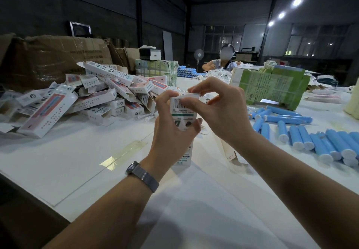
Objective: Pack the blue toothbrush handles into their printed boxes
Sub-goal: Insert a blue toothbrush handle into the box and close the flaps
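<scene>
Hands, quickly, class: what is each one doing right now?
Left hand: grips the printed box upright around its middle.
Right hand: pinches the box's top flap.

A barcode shows on the box (181, 112) held upright; its print, like that on the piled boxes (108, 93), is too small to read
</scene>
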`<action>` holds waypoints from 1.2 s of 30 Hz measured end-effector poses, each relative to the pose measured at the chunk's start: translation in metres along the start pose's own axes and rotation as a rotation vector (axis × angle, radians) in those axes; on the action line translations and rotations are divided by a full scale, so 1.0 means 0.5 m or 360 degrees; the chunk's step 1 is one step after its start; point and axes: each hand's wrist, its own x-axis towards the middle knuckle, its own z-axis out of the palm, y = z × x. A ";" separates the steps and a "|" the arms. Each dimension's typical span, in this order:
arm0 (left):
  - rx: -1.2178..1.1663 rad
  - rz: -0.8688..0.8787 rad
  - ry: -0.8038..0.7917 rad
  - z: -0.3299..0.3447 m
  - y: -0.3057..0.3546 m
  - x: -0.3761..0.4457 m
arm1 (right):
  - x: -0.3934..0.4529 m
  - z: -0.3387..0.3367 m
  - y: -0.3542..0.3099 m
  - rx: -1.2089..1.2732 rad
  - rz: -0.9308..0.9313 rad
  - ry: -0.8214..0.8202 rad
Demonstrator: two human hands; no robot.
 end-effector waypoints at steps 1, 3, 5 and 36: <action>-0.0001 0.0004 0.0002 0.000 0.001 0.000 | -0.001 0.001 0.001 0.0028 0.0016 0.0004; 0.0011 0.0023 0.0003 -0.001 0.002 -0.001 | -0.002 0.002 0.003 0.0068 0.0036 -0.0001; 0.0020 0.0020 -0.0003 0.001 0.001 0.000 | -0.002 0.002 0.004 0.0076 0.0041 -0.0016; 0.0061 0.0022 -0.0012 -0.001 0.014 -0.002 | 0.043 -0.046 -0.020 0.0019 0.0073 -0.0494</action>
